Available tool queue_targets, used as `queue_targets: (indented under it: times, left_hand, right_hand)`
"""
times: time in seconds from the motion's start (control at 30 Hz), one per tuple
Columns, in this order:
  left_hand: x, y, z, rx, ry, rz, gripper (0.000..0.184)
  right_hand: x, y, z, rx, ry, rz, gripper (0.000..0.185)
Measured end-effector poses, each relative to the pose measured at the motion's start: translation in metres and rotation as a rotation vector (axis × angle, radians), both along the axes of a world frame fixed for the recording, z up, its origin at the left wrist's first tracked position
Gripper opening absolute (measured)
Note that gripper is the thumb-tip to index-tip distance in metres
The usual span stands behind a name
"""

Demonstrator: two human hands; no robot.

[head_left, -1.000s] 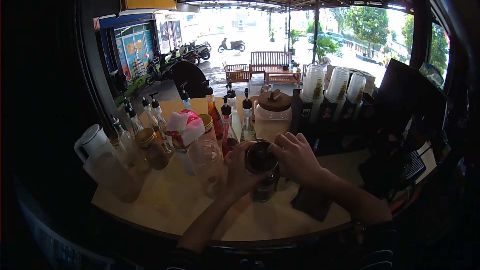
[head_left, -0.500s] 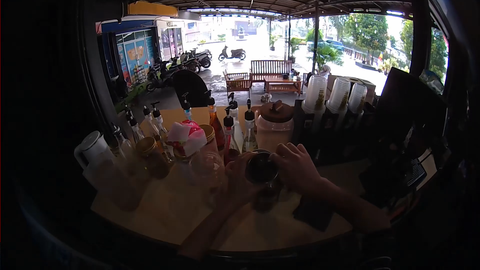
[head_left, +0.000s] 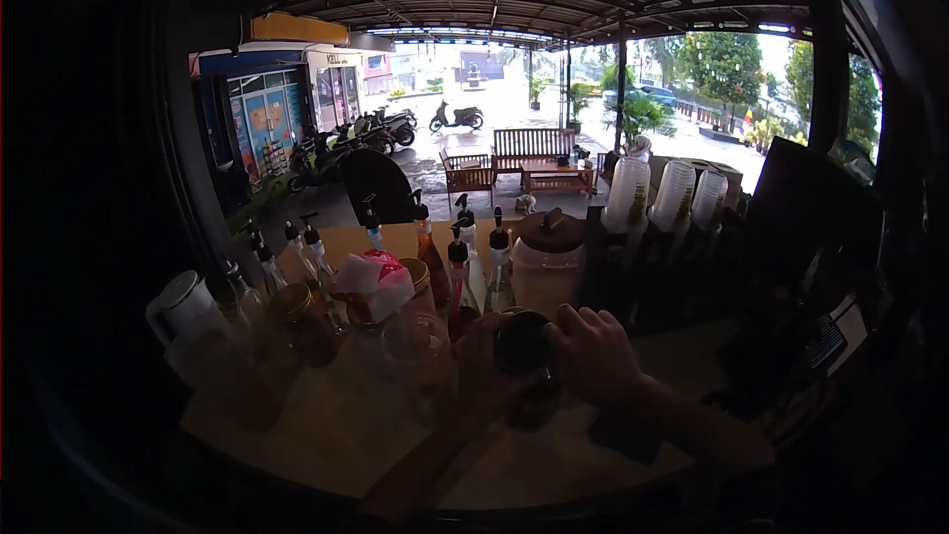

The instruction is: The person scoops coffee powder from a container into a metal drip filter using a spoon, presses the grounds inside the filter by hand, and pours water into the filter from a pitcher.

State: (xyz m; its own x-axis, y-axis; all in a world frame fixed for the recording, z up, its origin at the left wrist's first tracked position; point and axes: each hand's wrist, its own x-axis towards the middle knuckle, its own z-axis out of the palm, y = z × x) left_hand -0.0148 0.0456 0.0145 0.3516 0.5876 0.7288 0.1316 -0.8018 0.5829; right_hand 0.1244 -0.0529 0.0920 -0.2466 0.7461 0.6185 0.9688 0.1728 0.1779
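We've a dark cup (head_left: 525, 344) held in our left hand (head_left: 480, 364); right hand (head_left: 599, 356) against it, can't tell that grip; dim bench (head_left: 331, 435), bright patio (head_left: 420, 168) beyond.

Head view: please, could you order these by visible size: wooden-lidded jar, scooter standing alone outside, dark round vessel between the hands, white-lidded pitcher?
Largest to smallest:
White-lidded pitcher
Wooden-lidded jar
Dark round vessel
Scooter, smallest here because it is farthest away

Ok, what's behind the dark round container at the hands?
Behind the dark round container, a clear pump bottle and a large brown-lidded jar show. The bottle's base is hidden by the container and left hand; anything low behind those can't be seen.
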Motion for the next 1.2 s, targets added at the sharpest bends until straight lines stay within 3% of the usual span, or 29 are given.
queue_targets:
  times: [0.23, 0.33, 0.4, 0.63, 0.7, 0.87, 0.93, 1.03, 1.2]
  left_hand:
    - [0.007, -0.006, -0.001, 0.003, -0.010, -0.035, 0.078]
    - [0.007, -0.006, 0.001, -0.066, 0.013, -0.016, 0.076]
    - [0.007, -0.009, 0.009, -0.067, 0.062, -0.015, 0.079]
    - [0.003, -0.006, 0.002, 0.102, 0.224, 0.018, 0.085]
    - [-0.001, -0.008, 0.004, 0.082, 0.257, 0.031, 0.084]
    - [-0.007, -0.005, 0.011, 0.004, 0.364, 0.030, 0.085]
    - [-0.011, -0.004, 0.014, 0.037, 0.413, 0.009, 0.086]
    - [-0.017, -0.005, 0.021, 0.126, 0.437, 0.005, 0.087]
    - [-0.024, 0.002, 0.017, 0.144, 0.453, 0.007, 0.088]
  right_hand:
    - [0.008, -0.005, 0.000, -0.011, -0.009, -0.015, 0.018]
    - [0.015, -0.003, 0.003, -0.177, -0.015, 0.018, 0.032]
    - [0.021, 0.001, 0.001, -0.034, 0.011, 0.120, 0.019]
    - [0.040, 0.017, -0.004, -0.019, -0.016, 0.376, 0.017]
    - [0.044, 0.015, 0.005, -0.081, -0.126, 0.297, 0.032]
    - [0.052, 0.025, 0.006, -0.154, -0.196, 0.459, 0.026]
    - [0.053, 0.029, 0.017, -0.172, -0.357, 0.463, 0.021]
    - [0.052, 0.036, 0.026, -0.033, -0.416, 0.490, 0.017]
    - [0.038, 0.040, 0.030, -0.075, -0.578, 0.550, 0.013]
